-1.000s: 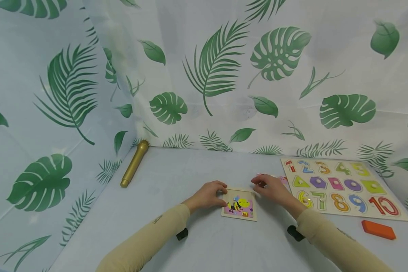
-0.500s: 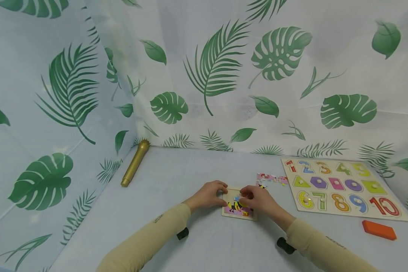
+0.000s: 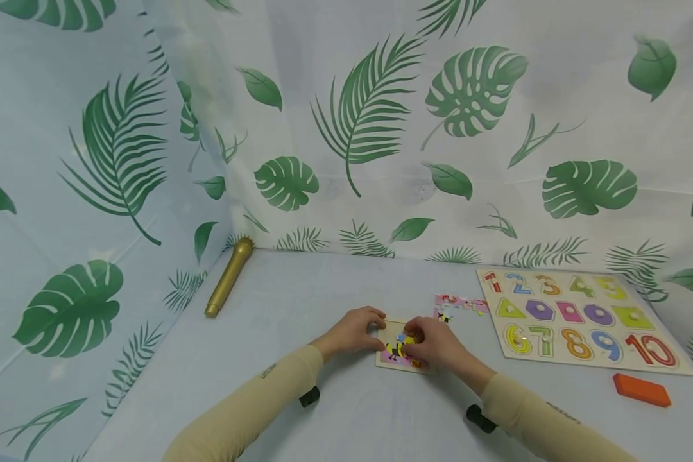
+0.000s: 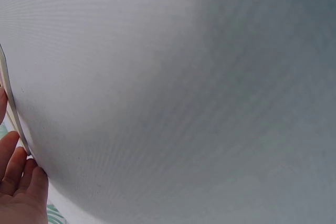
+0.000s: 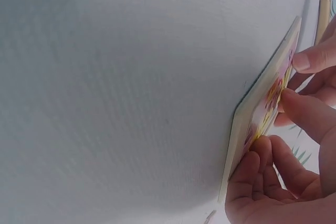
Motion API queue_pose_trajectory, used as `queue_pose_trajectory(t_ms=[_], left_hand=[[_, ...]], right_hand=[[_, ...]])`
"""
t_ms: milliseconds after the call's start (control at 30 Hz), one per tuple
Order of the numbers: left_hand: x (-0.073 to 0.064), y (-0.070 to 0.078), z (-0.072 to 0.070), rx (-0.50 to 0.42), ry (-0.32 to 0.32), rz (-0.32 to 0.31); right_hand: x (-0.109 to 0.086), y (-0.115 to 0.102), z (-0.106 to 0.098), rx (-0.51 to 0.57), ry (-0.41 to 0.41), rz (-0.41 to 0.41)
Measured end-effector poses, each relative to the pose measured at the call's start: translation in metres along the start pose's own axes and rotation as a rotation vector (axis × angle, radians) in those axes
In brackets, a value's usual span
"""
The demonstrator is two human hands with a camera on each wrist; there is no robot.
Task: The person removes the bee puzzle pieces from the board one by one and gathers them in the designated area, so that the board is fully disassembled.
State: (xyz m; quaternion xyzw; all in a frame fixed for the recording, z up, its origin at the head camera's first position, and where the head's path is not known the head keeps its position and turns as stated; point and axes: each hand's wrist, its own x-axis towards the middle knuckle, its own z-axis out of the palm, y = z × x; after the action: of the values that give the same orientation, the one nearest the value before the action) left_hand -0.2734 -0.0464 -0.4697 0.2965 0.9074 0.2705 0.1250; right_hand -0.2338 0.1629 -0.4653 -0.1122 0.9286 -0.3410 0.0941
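While my left hand (image 3: 355, 330) is gripping the bee puzzle (image 3: 397, 353) on the table (image 3: 300, 285), I'm touching it with my right hand (image 3: 437, 345), whether pinching a piece I can't tell; it's looking partly built, far side showing bare wood (image 3: 391, 328), loose pieces (image 3: 464, 304) at right seemingly remaining.

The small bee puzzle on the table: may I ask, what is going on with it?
A person's left hand grips the left side of the small bee puzzle, while the right hand touches its picture; whether it pinches a piece is unclear. Loose, mostly pink pieces lie farther right, by the number board. The puzzle seems unfinished.
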Motion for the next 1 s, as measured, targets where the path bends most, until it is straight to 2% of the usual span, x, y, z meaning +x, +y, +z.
queue_pose_trajectory(t_ms=[567,1000], left_hand=[[-0.0027,0.0020,-0.0003,-0.022,0.004,-0.013],[-0.0013,0.0021,0.0004,0.013,0.009,-0.002]], right_hand=[[-0.0013,0.0003,0.0026,-0.036,-0.003,-0.047],[0.0012,0.0019,0.0024,-0.054,-0.024,-0.072]])
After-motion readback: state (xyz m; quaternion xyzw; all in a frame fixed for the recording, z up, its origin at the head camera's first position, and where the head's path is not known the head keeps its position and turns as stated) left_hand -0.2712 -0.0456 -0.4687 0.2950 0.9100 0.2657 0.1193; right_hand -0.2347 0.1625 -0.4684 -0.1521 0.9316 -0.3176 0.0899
